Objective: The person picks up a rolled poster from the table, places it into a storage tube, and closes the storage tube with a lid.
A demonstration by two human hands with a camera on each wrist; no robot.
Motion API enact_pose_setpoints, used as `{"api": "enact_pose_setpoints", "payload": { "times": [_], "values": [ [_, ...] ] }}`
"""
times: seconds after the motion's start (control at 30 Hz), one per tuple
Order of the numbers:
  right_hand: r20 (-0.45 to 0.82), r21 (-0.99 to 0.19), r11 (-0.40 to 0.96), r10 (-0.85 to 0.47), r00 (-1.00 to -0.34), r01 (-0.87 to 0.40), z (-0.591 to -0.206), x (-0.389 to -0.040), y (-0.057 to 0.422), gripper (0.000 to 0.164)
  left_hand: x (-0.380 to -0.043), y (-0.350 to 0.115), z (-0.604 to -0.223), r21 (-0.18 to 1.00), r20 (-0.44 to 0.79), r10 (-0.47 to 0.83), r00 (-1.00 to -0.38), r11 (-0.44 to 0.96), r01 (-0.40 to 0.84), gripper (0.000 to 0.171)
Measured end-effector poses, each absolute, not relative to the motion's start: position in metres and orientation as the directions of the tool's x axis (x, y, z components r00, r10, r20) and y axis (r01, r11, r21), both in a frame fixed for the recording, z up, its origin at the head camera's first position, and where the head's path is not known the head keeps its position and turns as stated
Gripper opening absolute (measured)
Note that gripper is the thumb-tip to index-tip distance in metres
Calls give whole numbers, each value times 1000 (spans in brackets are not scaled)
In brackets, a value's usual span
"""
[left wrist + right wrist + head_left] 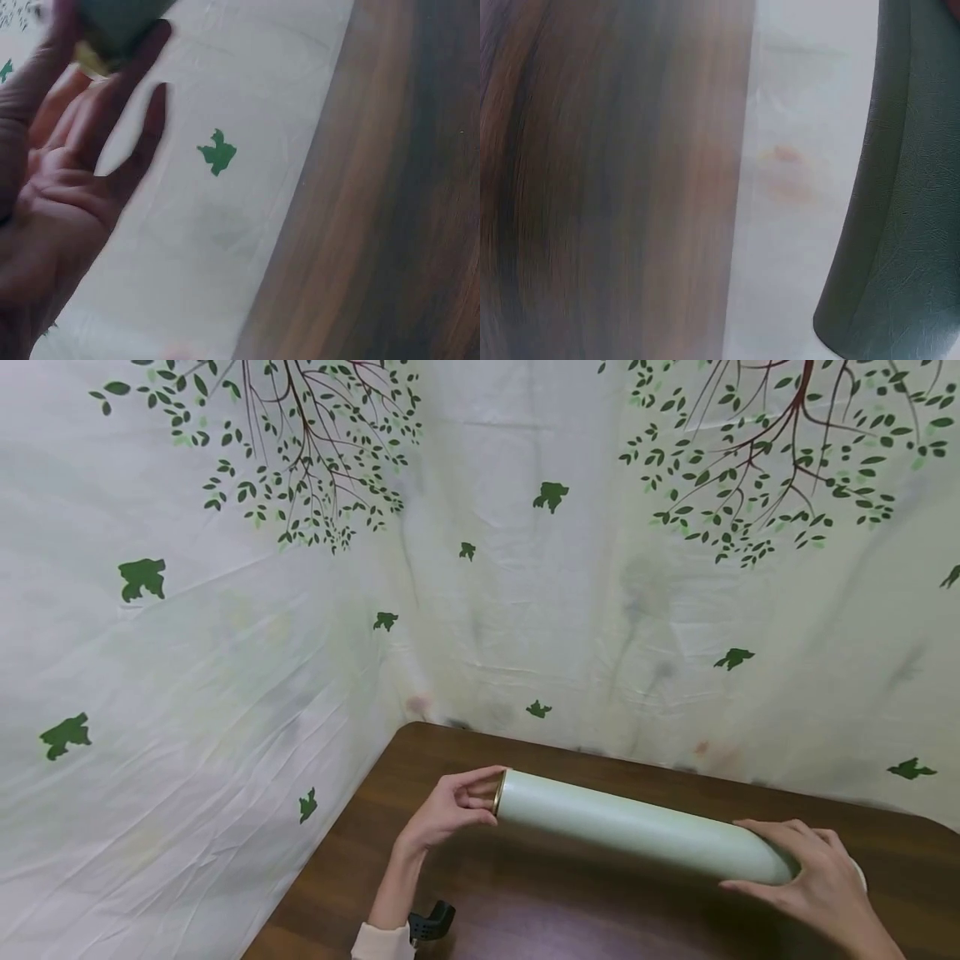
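A long pale green tube [630, 831] with a gold rim at its left end is held lengthwise over the table, its right end lower in the head view. My left hand [453, 810] pinches the gold-rimmed end between thumb and fingers. Near the other end, my right hand [817, 868] grips the tube with thumb and fingers spread around it. In the left wrist view the blurred tube end [124, 26] sits at the fingertips of the left hand [67, 187]. The tube's side [919, 202] fills the right part of the right wrist view, looking darker there.
The dark brown wooden table [352, 843] spreads beneath the hands, with rounded far corners. Behind it and on the left hangs white cloth [525, 610] printed with leaves and branches. A black wrist device [432, 921] is by the left cuff [382, 942].
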State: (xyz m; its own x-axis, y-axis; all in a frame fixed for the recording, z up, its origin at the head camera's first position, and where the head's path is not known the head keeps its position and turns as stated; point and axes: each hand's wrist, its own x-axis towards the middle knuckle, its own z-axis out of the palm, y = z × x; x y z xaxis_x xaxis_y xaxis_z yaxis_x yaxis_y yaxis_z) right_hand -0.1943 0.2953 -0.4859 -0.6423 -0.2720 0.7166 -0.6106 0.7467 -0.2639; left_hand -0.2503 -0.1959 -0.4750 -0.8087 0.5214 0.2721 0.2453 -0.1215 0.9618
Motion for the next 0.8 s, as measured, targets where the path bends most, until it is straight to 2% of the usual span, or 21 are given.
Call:
{"api": "enact_pose_setpoints", "payload": {
  "times": [0.1, 0.2, 0.43, 0.6, 0.8],
  "values": [
    [724, -268, 719, -288, -627, -641, -486, -195, 296, 83, -249, -192, -472, 963, 270, 470, -840, -113, 246, 65],
    [720, -260, 720, -299, -626, -643, -485, -196, 296, 85, -247, -192, -470, 967, 250, 478, -842, -84, 240, 65],
    [722, -242, 727, -307, -619, -643, -482, -197, 296, 85, -245, -197, -459, 949, 268, 532, -803, -3, 315, 72],
    [709, -260, 701, -328, -624, -664, -481, -196, 296, 85, -243, -195, -458, 945, 292, 558, -776, -45, 323, 66],
    [708, -221, 720, -345, -616, -658, -479, -193, 304, 86, -244, -188, -465, 944, 310, 587, -748, -98, 315, 66]
  ]
}}
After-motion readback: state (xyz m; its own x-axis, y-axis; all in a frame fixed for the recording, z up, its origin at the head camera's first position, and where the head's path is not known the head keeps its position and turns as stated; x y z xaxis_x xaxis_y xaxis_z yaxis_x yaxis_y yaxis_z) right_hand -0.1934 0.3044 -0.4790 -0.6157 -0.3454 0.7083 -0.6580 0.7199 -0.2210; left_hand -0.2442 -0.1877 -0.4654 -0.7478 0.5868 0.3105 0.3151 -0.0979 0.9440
